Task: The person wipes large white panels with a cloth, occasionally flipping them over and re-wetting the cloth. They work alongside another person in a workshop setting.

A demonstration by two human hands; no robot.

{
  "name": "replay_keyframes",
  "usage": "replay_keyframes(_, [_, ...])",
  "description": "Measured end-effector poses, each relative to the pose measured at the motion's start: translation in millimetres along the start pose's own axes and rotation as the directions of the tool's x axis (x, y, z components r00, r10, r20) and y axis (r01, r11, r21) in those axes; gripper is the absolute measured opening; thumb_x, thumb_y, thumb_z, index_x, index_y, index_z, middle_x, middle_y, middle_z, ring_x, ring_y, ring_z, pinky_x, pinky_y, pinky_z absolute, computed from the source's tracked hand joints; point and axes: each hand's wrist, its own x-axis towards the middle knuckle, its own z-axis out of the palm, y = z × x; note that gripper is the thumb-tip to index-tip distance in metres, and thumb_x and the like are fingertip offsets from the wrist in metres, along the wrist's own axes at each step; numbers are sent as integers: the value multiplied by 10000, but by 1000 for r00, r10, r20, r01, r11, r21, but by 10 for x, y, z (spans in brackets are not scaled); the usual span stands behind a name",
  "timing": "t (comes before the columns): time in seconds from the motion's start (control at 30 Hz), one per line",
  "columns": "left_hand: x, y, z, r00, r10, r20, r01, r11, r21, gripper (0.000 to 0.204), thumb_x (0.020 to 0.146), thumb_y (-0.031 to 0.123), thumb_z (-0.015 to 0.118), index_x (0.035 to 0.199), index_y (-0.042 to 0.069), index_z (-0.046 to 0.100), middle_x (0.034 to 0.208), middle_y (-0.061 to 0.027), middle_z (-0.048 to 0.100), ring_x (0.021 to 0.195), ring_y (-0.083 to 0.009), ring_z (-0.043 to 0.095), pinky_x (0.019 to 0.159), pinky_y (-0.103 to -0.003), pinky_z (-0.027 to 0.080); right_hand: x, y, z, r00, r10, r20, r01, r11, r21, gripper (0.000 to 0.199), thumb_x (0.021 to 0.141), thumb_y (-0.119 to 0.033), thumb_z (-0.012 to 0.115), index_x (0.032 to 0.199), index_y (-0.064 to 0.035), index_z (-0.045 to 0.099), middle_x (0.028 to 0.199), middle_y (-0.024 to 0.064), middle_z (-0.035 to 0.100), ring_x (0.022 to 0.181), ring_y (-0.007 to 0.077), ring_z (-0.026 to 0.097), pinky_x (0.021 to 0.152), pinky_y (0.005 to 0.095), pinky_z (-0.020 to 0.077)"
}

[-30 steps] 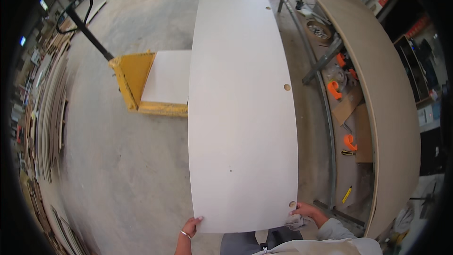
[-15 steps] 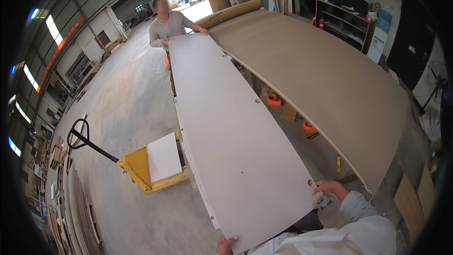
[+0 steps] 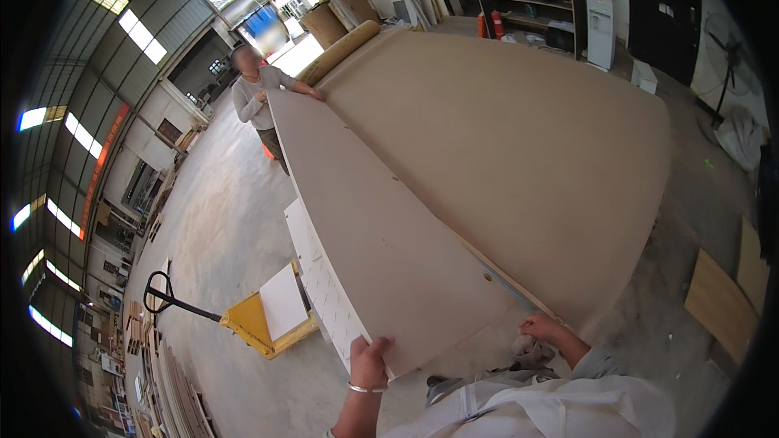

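Observation:
A long pale panel (image 3: 389, 251) with small round holes along its right edge stretches away from me, tilted with its left side higher. My left hand (image 3: 369, 363), a bracelet on its wrist, is closed over the panel's near left corner, thumb on top. By the near right corner, my right hand (image 3: 548, 332) is closed, with a crumpled greyish cloth (image 3: 532, 350) under its fingers. Whether that hand touches the panel, I cannot tell. A co-worker (image 3: 258, 93) stands at the far end with both hands on the panel.
A large brown-covered table (image 3: 527, 146) lies along the panel's right, with a brown roll (image 3: 345, 50) at its far end. White sheets (image 3: 320, 276) show below the panel's left edge. A yellow pallet truck (image 3: 251, 324) stands left; loose boards (image 3: 718, 308) lean at right.
The panel has tilted, its left side rising, and its right edge has come against the brown table. My left hand has moved up and left; my right hand has shifted slightly left.

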Motion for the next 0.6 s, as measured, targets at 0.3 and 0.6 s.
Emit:
replay_keyframes(0.3, [207, 744, 1229, 993, 16, 115, -69, 877, 476, 405, 876, 259, 683, 988, -130, 687, 860, -140, 691, 762, -213, 657, 680, -331, 518, -977, -2178, 146, 765, -543, -345, 362, 807, -468, 654, 841, -348, 730, 1401, -72, 536, 1030, 163, 720, 909, 376, 717, 794, 483, 568])
replay_keyframes(0.6, [886, 208, 2257, 864, 183, 469, -353, 885, 304, 547, 1024, 426, 591, 1265, -63, 639, 1154, -154, 726, 1018, -219, 715, 795, -333, 582, -778, -2406, -900, 793, -348, -500, 136, 902, -411, 359, 886, -394, 720, 1038, -71, 757, 888, 151, 754, 872, 362, 729, 776, 479, 570])
